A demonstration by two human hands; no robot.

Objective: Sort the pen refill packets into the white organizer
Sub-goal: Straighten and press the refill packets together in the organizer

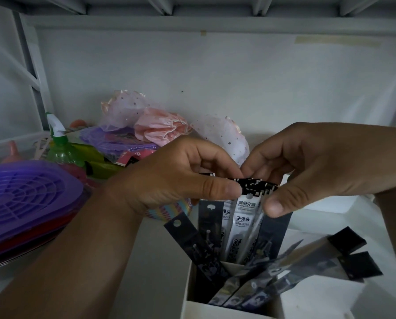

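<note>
Both hands — the left hand (180, 178) and the right hand (307, 171) — pinch the top of one white refill packet (246, 217), standing upright in the white organizer (193, 293). Several dark packets (256, 284) already sit inside; it seems mostly sorted — loose packets elsewhere cannot be seen.

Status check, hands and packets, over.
Left hand and right hand both pinch the white packet top. It stands in the organizer among dark packets. Nothing blocking.

Home storage nook, white metal shelf frame (31, 65) overhead, purple plastic lids (24, 199), green spray bottle (62, 148), pink tulle trinkets (146, 120) heaped on the desk (155, 261)
</note>
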